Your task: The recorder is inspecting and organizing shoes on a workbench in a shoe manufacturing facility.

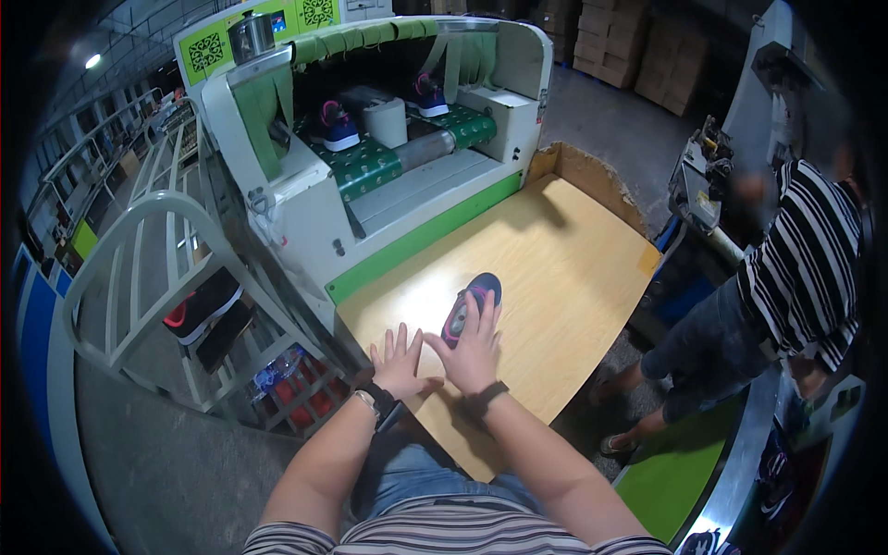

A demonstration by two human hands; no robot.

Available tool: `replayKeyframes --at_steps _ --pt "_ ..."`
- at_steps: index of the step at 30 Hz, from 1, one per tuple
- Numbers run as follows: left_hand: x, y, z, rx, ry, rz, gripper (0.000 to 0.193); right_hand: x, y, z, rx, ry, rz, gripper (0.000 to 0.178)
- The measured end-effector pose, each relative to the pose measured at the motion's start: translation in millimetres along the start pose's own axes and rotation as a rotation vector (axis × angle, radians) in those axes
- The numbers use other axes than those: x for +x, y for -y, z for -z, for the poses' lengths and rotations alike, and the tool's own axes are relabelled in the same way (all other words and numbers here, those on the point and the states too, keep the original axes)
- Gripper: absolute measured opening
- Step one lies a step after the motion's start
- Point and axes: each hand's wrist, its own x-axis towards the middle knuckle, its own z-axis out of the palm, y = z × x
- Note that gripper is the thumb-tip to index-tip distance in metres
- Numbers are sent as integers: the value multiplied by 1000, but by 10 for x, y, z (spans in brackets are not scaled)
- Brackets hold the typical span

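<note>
Navy sneaker with pink trim [459, 315] sits at 12 o'clock on the wood-look tabletop [573, 277], partly blocked by the right hand [474, 356], so can't tell if that's gripping; left hand [400, 367] has fingers spread. Conveyor machine [430, 192] beyond at 12, metal rack [165, 201] at 10, striped-shirt coworker [795, 250] at 2.

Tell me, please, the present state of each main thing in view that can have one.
Left hand: open, holding nothing
Right hand: open, laid on the table shoe
The table shoe: partly covered by that hand
Green belt: moving or stopped, cannot tell
Left belt shoe: upright
Right belt shoe: upright
Silver pot: upright
Ceiling light: lit
Co-worker: standing
</note>
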Motion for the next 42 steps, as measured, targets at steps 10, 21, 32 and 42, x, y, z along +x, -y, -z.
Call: replayKeyframes --at_steps 10,21,32,42 --pt "-15 18 16 -33 -13 -7 116 16 -710 519 736 410 -265 71" --pt "-95 4 -21 -61 -43 -38 113 -805 -302 1238 466 400 -205 67" --pt "-81 -47 40 -41 -44 -24 110 -780 -271 1212 345 321 -221 65" --pt "-70 -74 79 -38 -77 -9 111 -738 -274 1206 333 311 -226 65"
